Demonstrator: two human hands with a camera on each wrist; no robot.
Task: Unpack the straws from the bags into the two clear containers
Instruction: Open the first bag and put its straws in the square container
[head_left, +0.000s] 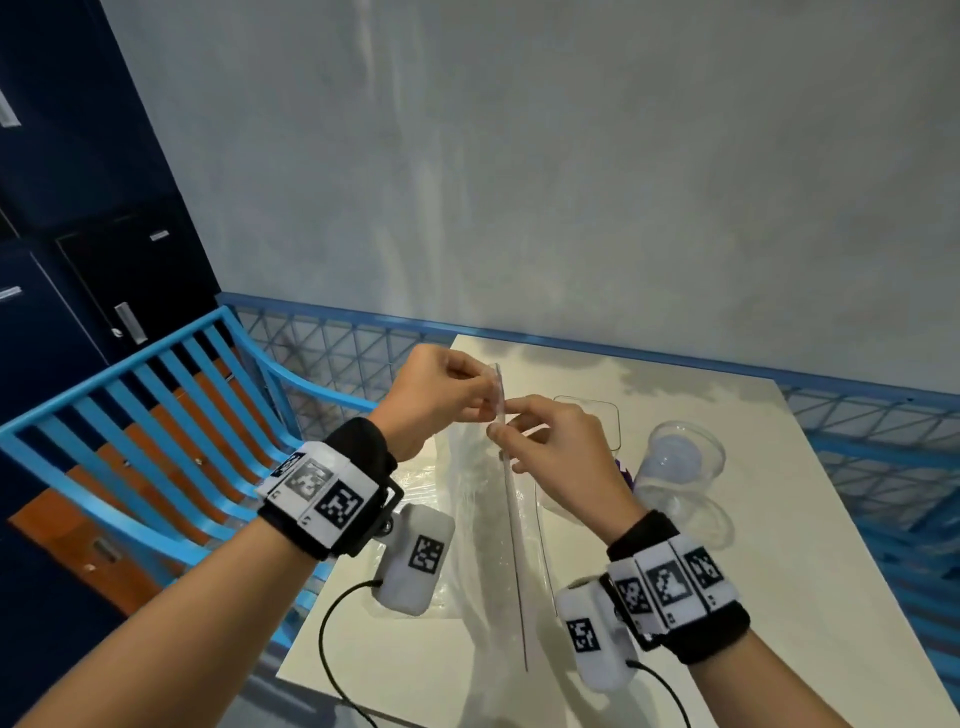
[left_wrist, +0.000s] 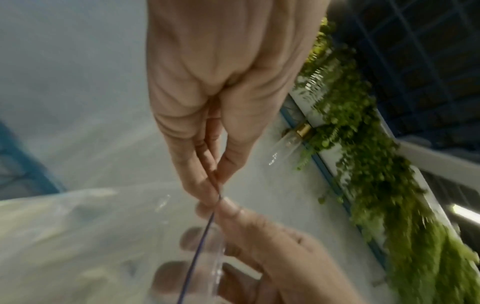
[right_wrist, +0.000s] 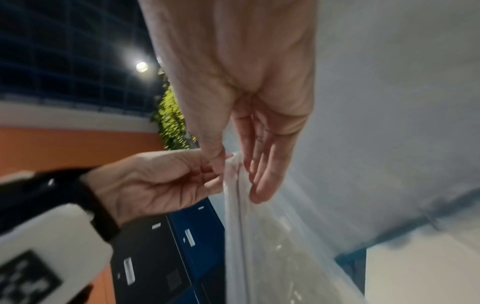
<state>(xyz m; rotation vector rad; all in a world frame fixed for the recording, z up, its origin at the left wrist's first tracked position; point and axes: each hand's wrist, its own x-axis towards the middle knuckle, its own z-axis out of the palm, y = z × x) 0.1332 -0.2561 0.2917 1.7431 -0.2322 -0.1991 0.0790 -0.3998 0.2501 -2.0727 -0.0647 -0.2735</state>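
Observation:
A clear plastic zip bag (head_left: 511, 499) hangs edge-on above the white table (head_left: 753, 597), held at its top by both hands. My left hand (head_left: 441, 395) pinches one side of the bag's mouth, and my right hand (head_left: 545, 436) pinches the other side just below. In the left wrist view the left hand (left_wrist: 215, 185) meets the right hand (left_wrist: 233, 207) at the bag's dark zip line (left_wrist: 200, 238). The right wrist view shows the bag (right_wrist: 259, 236) hanging under the right hand (right_wrist: 233, 164). Two clear containers stand behind: a rectangular one (head_left: 597, 421) and a round cup (head_left: 680, 457). Straws are not plainly visible.
More clear plastic (head_left: 441, 478) lies on the table under the left wrist. A blue railing (head_left: 156, 415) borders the table on the left and a blue mesh fence (head_left: 857, 426) runs behind it. A small purple item (head_left: 625, 474) shows by the cup.

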